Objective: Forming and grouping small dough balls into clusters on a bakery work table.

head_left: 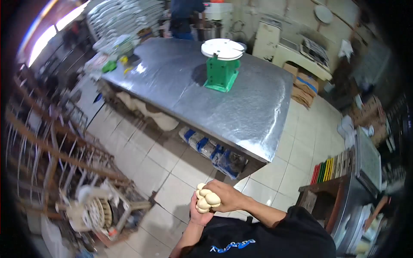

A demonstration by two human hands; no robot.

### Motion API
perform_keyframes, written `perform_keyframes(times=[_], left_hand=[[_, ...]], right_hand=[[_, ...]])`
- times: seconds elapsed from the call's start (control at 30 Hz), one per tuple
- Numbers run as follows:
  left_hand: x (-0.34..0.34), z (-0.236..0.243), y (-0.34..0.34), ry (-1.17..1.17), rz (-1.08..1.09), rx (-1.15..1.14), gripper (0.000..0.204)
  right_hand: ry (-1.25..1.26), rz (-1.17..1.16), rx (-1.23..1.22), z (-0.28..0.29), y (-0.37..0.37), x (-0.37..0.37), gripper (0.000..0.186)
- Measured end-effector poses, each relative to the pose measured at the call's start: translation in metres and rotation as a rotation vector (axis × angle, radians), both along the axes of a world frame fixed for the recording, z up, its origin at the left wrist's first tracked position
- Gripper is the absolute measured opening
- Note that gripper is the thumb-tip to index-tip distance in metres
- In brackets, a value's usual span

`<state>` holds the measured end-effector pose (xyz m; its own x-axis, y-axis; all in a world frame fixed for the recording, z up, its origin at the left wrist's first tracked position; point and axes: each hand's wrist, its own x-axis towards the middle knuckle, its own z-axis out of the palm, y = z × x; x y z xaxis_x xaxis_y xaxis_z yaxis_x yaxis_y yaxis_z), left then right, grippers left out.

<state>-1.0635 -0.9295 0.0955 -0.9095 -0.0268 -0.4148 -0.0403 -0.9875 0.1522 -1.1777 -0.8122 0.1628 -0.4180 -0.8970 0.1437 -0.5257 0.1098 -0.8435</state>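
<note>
A cluster of several pale cream, rounded, dough-like lumps is held in front of my body, low in the middle of the view. My left hand is closed round it from the left and below. My right hand grips it from the upper right, its fingers wrapped over the back of the cluster. Just beyond both hands is the steel-topped table, with a green scale with a round white pan standing on it.
A person in dark clothes stands behind the table, near stacked white sacks. Metal racks and a cluttered stand are at left. Blue-and-white packs lie under the table. Coloured trays and another person's arm are at right.
</note>
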Motion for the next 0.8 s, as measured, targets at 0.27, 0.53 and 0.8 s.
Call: perform_keyframes(times=[0.27,0.53,0.8], left_hand=[[-0.183,0.042,-0.148,0.038,-0.444,-0.200,0.051],[-0.340,0.050,-0.200,0.118,-0.683,-0.257,0.048],[-0.416,0.062,-0.272,0.099,-1.103,-0.317,0.056]], right_hand=[[-0.036,-0.320,-0.114,0.041,-0.096,-0.120,0.084],[-0.083,-0.704,-0.155,0.023,-0.153,-0.222,0.082],[-0.181,-1.047,-0.262,0.023,-0.230,-0.234,0.084]])
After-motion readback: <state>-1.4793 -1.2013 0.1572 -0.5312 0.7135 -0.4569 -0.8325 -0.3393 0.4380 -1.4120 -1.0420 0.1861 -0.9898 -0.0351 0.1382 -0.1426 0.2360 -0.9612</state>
